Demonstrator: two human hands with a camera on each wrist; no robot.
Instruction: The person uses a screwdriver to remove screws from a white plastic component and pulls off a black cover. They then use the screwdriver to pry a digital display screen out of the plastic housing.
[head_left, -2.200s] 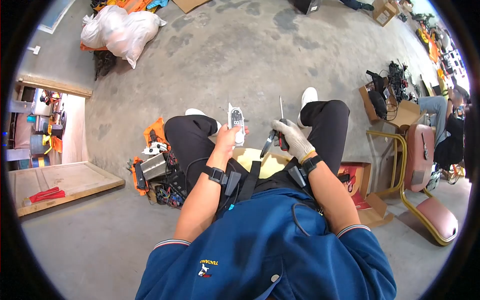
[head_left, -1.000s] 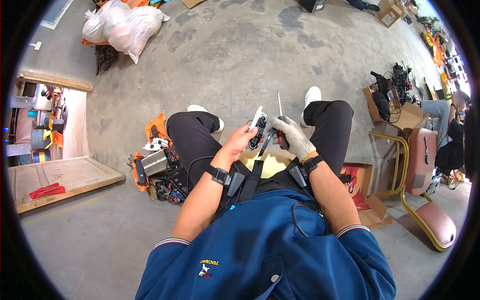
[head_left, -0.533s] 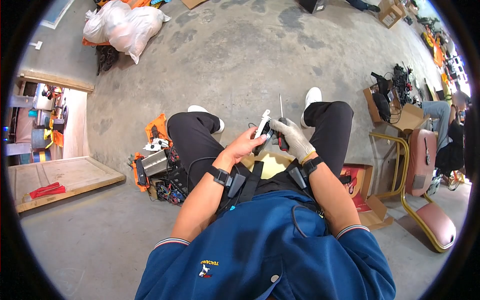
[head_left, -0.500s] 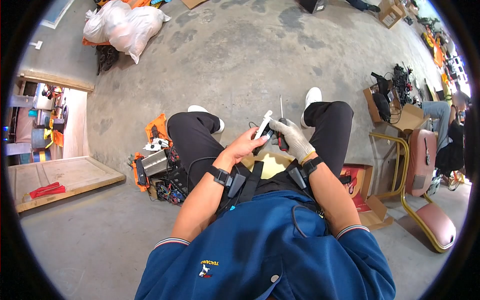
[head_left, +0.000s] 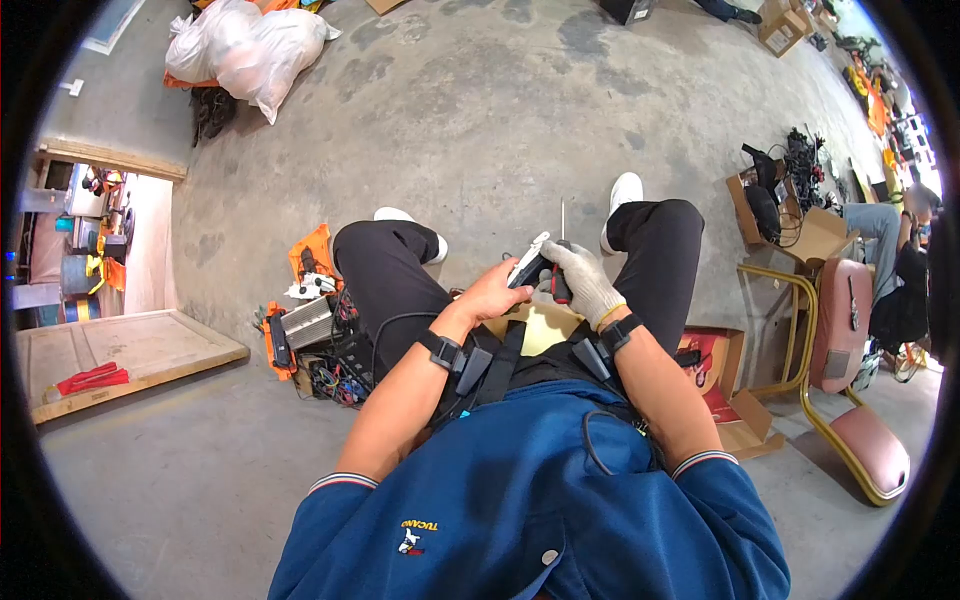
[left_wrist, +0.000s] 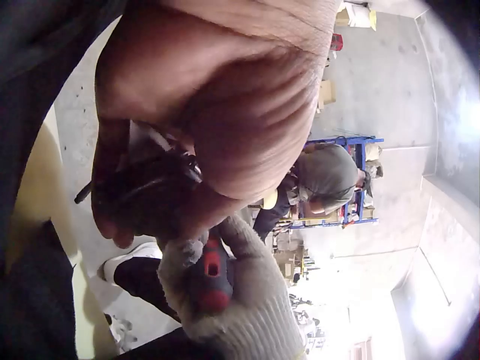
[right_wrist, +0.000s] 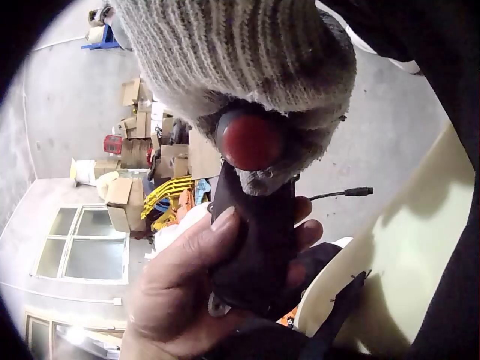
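My bare left hand (head_left: 488, 294) grips a small device (head_left: 527, 263) with a white casing and a black side, tilted between my hands. In the right wrist view its black side (right_wrist: 255, 240) faces the camera, with thumb and fingers around it, and a short black cable with a plug (right_wrist: 358, 192) sticks out beyond. My right hand (head_left: 590, 284), in a knitted white glove, holds a screwdriver (head_left: 562, 288) with a red and black handle, its shaft pointing forward, away from my body. The gloved fingertips are right at the device's edge. The left wrist view shows the handle (left_wrist: 213, 276) inside the glove.
A pale yellow stool seat (head_left: 548, 330) lies between my thighs. Electronic parts and cables (head_left: 325, 345) pile up by my left leg. To my right are an open red box (head_left: 712, 365), a pink chair (head_left: 840, 320) and a carton of black gear (head_left: 765, 195).
My left hand has turned the device from its white display face onto its side and brought it rightward against the gloved hand. The right hand keeps the screwdriver, nearly still.
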